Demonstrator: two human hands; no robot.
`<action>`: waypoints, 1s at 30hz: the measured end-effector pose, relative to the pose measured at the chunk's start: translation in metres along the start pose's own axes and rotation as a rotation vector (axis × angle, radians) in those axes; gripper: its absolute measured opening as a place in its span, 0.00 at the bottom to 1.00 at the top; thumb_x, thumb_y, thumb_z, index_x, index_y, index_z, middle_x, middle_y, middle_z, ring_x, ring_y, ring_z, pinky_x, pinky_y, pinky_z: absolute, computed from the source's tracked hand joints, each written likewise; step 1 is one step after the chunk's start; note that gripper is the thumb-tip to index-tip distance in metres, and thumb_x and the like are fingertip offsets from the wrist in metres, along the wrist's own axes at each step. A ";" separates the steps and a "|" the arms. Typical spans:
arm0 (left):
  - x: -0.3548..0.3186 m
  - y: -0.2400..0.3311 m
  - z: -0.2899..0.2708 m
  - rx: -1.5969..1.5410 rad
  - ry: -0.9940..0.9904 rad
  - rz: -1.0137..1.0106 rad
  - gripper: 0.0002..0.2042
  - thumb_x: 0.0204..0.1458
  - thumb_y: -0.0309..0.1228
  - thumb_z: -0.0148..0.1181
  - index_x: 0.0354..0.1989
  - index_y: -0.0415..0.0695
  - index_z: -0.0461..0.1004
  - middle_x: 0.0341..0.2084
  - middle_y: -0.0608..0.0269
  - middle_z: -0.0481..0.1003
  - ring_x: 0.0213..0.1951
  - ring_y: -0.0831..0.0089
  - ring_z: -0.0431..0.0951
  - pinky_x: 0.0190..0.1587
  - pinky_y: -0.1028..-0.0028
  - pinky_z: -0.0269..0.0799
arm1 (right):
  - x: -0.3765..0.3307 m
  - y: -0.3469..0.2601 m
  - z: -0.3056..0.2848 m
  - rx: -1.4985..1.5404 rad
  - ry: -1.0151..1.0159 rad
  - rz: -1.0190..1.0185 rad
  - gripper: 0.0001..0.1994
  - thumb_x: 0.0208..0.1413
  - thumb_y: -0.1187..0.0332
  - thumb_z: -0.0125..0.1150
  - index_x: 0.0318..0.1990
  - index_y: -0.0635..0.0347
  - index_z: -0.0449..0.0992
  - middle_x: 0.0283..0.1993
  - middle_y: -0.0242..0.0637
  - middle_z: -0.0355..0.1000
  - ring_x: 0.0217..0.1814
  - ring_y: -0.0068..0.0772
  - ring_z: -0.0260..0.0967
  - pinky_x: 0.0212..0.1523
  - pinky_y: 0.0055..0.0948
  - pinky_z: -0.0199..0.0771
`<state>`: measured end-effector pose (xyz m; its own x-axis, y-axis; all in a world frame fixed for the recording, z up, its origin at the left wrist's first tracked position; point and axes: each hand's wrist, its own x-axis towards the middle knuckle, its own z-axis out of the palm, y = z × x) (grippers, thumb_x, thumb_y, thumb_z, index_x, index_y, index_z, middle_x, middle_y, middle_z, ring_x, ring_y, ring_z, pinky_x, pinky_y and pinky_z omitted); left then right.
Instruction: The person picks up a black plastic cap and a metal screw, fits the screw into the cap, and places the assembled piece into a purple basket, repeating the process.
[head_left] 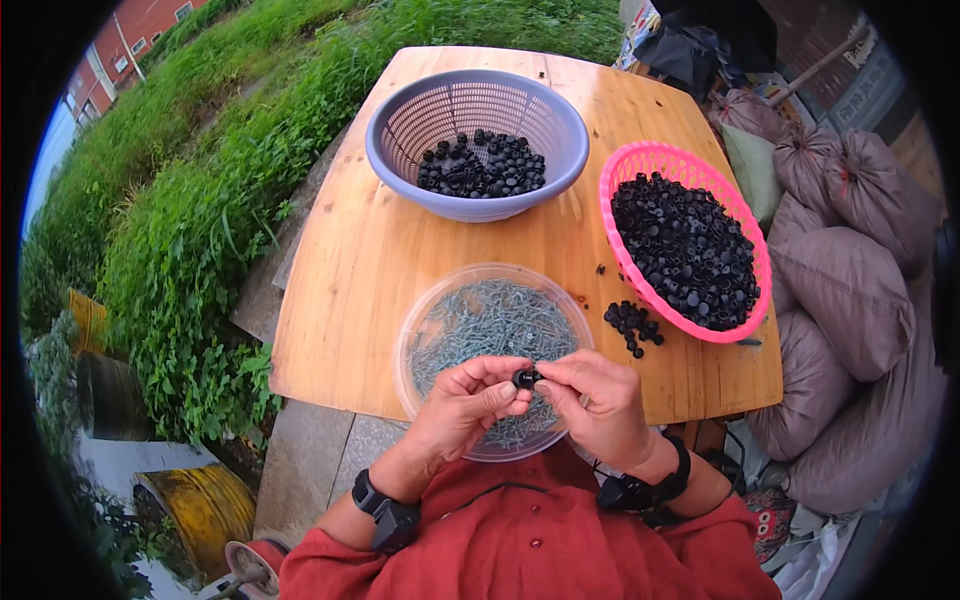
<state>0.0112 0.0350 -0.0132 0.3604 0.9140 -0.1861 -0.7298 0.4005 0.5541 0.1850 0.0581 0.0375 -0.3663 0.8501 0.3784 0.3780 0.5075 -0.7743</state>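
Note:
Over the near side of a round clear tub (pixel 403 345) full of loose screws (pixel 490 315), my two hands meet. My left hand (pixel 468 398) pinches a small black plastic cap (pixel 524 379) between thumb and fingers. Closed at the cap's right side are the fingertips of my right hand (pixel 600 400); whatever they grip there is too small to make out. A pink basket (pixel 762 262) piled with black plastic caps (pixel 685 250) stands to the right. Farther off, a grey-blue basket (pixel 400 185) holds more black caps (pixel 480 165).
Loose black caps (pixel 632 325) lie on the wooden table (pixel 340 290) beside the pink basket. Stuffed brown sacks (pixel 850 300) crowd the table's right side. Grass and weeds (pixel 190 240) grow on the left, near a yellow drum (pixel 205 510).

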 end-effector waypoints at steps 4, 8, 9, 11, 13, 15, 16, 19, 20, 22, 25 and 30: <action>0.000 0.002 0.000 -0.012 0.061 -0.045 0.13 0.53 0.20 0.50 0.47 0.36 0.68 0.33 0.57 0.74 0.34 0.74 0.77 0.38 0.79 0.76 | 0.000 0.006 0.002 0.051 -0.023 0.054 0.08 0.43 0.81 0.59 0.34 0.66 0.75 0.28 0.42 0.71 0.27 0.35 0.71 0.26 0.26 0.70; 0.002 0.001 -0.004 -0.043 0.032 -0.030 0.12 0.53 0.20 0.49 0.47 0.37 0.68 0.33 0.56 0.74 0.34 0.74 0.77 0.38 0.79 0.76 | 0.001 0.005 0.001 0.056 -0.028 0.064 0.08 0.43 0.81 0.59 0.34 0.66 0.75 0.28 0.41 0.71 0.27 0.35 0.71 0.25 0.27 0.70; 0.003 0.001 -0.005 -0.042 0.032 -0.031 0.12 0.53 0.20 0.49 0.47 0.37 0.68 0.33 0.56 0.74 0.34 0.74 0.77 0.38 0.79 0.76 | 0.002 0.005 0.000 0.057 -0.032 0.065 0.08 0.43 0.81 0.59 0.34 0.66 0.75 0.28 0.41 0.71 0.27 0.36 0.71 0.26 0.27 0.70; 0.003 -0.001 -0.007 -0.089 -0.013 -0.011 0.12 0.53 0.20 0.49 0.47 0.37 0.68 0.34 0.56 0.74 0.35 0.73 0.77 0.38 0.78 0.76 | 0.001 0.005 0.000 0.057 -0.032 0.070 0.08 0.43 0.81 0.59 0.34 0.66 0.75 0.28 0.42 0.71 0.27 0.36 0.71 0.26 0.27 0.70; 0.002 -0.001 -0.008 -0.095 -0.007 -0.023 0.12 0.53 0.20 0.49 0.47 0.37 0.68 0.34 0.56 0.74 0.35 0.73 0.77 0.38 0.78 0.76 | 0.002 0.004 -0.001 0.047 -0.039 0.046 0.09 0.43 0.81 0.59 0.35 0.66 0.75 0.29 0.42 0.71 0.28 0.37 0.71 0.27 0.27 0.70; 0.002 -0.001 -0.008 -0.101 -0.001 -0.035 0.12 0.53 0.20 0.49 0.47 0.37 0.68 0.34 0.56 0.74 0.35 0.72 0.77 0.38 0.78 0.76 | 0.003 0.005 -0.001 0.033 -0.040 0.021 0.09 0.43 0.81 0.59 0.35 0.66 0.75 0.29 0.42 0.71 0.28 0.37 0.70 0.27 0.27 0.70; 0.002 -0.001 -0.007 -0.080 0.014 -0.034 0.12 0.53 0.20 0.49 0.47 0.37 0.68 0.34 0.55 0.74 0.35 0.72 0.77 0.38 0.78 0.76 | 0.004 0.005 -0.001 0.019 -0.044 -0.007 0.09 0.43 0.81 0.59 0.35 0.66 0.75 0.29 0.42 0.71 0.29 0.37 0.70 0.28 0.28 0.70; 0.002 -0.001 -0.007 -0.048 0.011 -0.038 0.12 0.53 0.20 0.50 0.46 0.37 0.69 0.33 0.55 0.74 0.35 0.72 0.77 0.38 0.78 0.76 | 0.004 0.006 -0.002 0.003 -0.041 -0.057 0.09 0.43 0.81 0.59 0.35 0.66 0.75 0.29 0.42 0.71 0.28 0.38 0.70 0.28 0.28 0.70; 0.002 -0.001 -0.007 -0.037 -0.007 -0.043 0.12 0.53 0.20 0.50 0.46 0.37 0.69 0.33 0.55 0.75 0.34 0.72 0.77 0.38 0.77 0.76 | 0.004 0.006 -0.001 0.004 -0.039 -0.056 0.09 0.43 0.81 0.59 0.35 0.66 0.75 0.29 0.42 0.71 0.28 0.38 0.70 0.28 0.28 0.70; 0.002 -0.001 -0.008 -0.035 0.003 -0.057 0.12 0.53 0.20 0.51 0.46 0.37 0.69 0.33 0.55 0.75 0.34 0.72 0.77 0.38 0.78 0.76 | 0.005 0.006 0.000 -0.004 -0.045 -0.089 0.09 0.42 0.81 0.60 0.35 0.66 0.75 0.29 0.42 0.70 0.28 0.38 0.70 0.28 0.28 0.70; 0.002 -0.002 -0.010 -0.017 0.014 -0.071 0.12 0.52 0.21 0.51 0.46 0.36 0.69 0.33 0.55 0.75 0.33 0.73 0.77 0.38 0.78 0.75 | 0.005 0.004 0.001 -0.009 -0.064 -0.083 0.09 0.42 0.81 0.60 0.35 0.65 0.75 0.29 0.41 0.70 0.28 0.38 0.70 0.27 0.28 0.70; 0.001 -0.002 -0.011 0.004 0.009 -0.074 0.13 0.53 0.22 0.52 0.47 0.35 0.69 0.33 0.55 0.75 0.31 0.74 0.76 0.35 0.78 0.75 | 0.004 0.005 0.001 -0.024 -0.080 -0.082 0.09 0.42 0.81 0.59 0.35 0.65 0.75 0.29 0.40 0.70 0.27 0.36 0.71 0.26 0.27 0.71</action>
<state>0.0068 0.0361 -0.0237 0.4078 0.8827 -0.2335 -0.6989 0.4663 0.5422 0.1843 0.0642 0.0348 -0.4632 0.7920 0.3978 0.3638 0.5792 -0.7295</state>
